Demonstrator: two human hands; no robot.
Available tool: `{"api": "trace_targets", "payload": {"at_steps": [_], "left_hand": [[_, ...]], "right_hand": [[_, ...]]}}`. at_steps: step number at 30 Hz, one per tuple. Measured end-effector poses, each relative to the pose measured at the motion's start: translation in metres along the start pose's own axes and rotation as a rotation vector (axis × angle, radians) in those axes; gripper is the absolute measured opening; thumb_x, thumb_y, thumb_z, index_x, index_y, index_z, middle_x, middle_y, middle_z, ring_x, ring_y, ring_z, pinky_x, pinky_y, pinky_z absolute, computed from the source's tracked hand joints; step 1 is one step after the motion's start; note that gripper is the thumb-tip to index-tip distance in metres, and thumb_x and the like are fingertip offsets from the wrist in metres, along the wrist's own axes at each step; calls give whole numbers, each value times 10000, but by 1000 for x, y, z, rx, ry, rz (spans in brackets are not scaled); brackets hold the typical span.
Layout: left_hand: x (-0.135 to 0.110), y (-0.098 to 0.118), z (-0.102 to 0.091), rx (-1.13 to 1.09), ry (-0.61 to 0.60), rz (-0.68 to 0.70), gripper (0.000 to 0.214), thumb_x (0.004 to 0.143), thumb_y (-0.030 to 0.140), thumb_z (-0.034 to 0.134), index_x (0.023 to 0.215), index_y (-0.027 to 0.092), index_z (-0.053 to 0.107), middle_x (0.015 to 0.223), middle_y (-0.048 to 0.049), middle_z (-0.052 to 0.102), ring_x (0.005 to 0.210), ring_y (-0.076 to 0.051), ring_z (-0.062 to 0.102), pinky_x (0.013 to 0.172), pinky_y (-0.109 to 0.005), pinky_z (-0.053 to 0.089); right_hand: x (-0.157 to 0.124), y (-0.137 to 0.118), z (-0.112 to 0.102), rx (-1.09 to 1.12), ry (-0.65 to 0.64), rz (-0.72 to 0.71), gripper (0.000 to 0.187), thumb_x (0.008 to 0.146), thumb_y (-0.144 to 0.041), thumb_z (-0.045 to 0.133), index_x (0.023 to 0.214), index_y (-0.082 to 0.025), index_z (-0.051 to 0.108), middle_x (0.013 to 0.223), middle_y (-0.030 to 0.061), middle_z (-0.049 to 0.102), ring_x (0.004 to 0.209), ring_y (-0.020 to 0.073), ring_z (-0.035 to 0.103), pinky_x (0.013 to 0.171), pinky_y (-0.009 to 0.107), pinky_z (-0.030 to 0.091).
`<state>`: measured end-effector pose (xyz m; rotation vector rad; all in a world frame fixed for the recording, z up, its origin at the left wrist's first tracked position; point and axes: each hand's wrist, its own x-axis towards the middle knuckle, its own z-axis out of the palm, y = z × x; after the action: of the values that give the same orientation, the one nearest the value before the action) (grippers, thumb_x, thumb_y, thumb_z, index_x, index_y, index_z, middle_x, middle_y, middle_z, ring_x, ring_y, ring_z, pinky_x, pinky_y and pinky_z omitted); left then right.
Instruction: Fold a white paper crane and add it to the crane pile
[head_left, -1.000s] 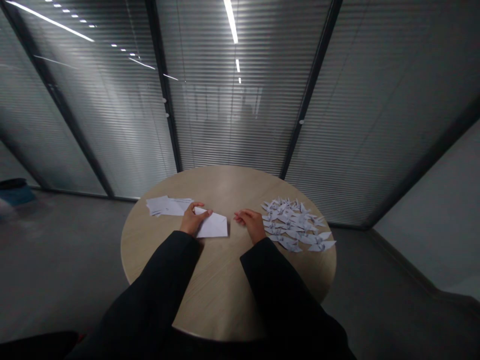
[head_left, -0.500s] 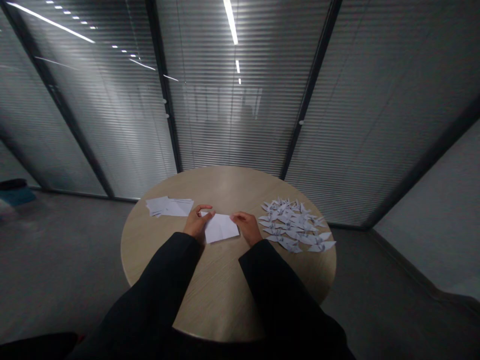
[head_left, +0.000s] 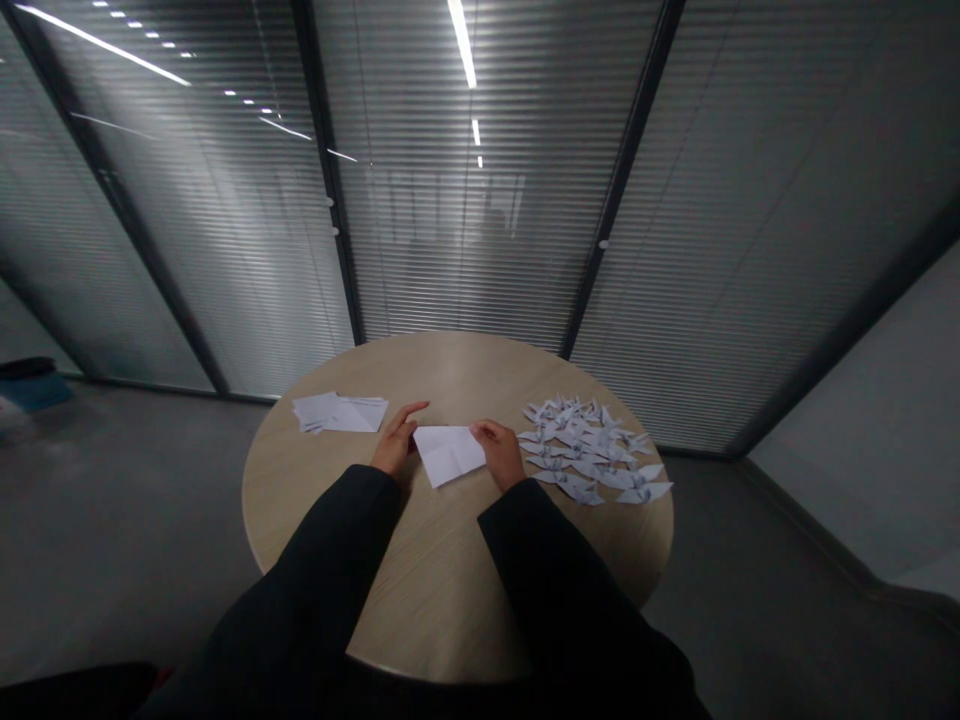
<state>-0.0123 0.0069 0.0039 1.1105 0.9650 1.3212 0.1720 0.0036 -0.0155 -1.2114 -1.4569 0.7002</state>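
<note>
We are pressing our right grip onto the corner of a folded white paper sheet on the round wooden counter, with our left grip spreading open just beside it, between loose paper sheets and paper cranes.

Black sleeves reach the wrists; the left hand and right hand are bare.
</note>
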Motion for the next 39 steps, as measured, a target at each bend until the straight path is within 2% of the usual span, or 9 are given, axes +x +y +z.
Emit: {"api": "trace_targets", "payload": {"at_steps": [6,11,13,16,19,22,25,32,39], "left_hand": [[1,6,-1,-121,43,-48,620,753,257,498,1357,153,401,659,-43,685,584,-160,634,548,-252,457],[1,4,-2,-270,-56,-167,670,818,491,498,1379,148,368,753,-86,708,673,-182,663,630,-294,504],[-1,0,1,-266,-104,-187,667,768,542,584,1284,130,495,794,-99,710,698,-188,662,646,-297,510],[-4,-6,5,-193,-177,-190,553,609,400,795,1040,81,655,823,-114,713,729,-186,660,676,-273,508],[-6,-9,9,-156,-184,-209,407,555,313,839,835,59,687,755,-121,713,687,-187,654,674,-281,512],[-6,-10,11,-149,-132,-199,294,616,298,807,735,65,673,690,-111,704,617,-171,635,628,-279,509],[-4,-8,10,-178,-80,-171,225,686,265,758,738,70,660,673,-98,696,603,-160,631,622,-270,515],[8,-13,2,-332,26,-100,136,754,200,688,792,80,637,688,-56,677,573,-120,614,539,-210,507],[7,-12,5,-398,16,-104,90,761,135,669,799,61,634,678,-55,670,558,-109,610,516,-188,505]], "right_hand": [[3,8,-1,-70,5,4,242,800,-384,481,721,-202,618,699,8,625,681,166,528,612,255,401],[2,7,-1,-37,-1,-13,243,797,-388,495,710,-201,623,672,0,615,660,164,530,613,256,405],[0,4,0,-13,-8,-20,228,797,-375,506,716,-202,632,695,4,628,675,167,547,633,262,415],[-1,1,2,-5,-22,-15,223,803,-362,512,718,-200,639,704,9,635,688,171,562,642,264,430],[-1,1,2,-39,-26,-19,234,824,-360,497,773,-196,657,732,22,645,702,174,578,655,274,457],[-3,-2,1,-111,37,-158,269,823,-295,515,1030,-198,656,969,63,657,873,192,601,807,322,477],[-8,-9,1,-243,44,-401,409,785,-170,534,1185,-217,606,1186,84,586,1128,209,516,1010,372,381],[-19,-17,9,-451,-165,-629,383,700,-100,635,1028,-289,688,1400,22,451,1346,248,314,1093,467,270],[-18,-15,11,-437,-95,-669,254,665,-216,781,900,-285,711,1325,41,525,1289,259,396,1075,478,294]]}}
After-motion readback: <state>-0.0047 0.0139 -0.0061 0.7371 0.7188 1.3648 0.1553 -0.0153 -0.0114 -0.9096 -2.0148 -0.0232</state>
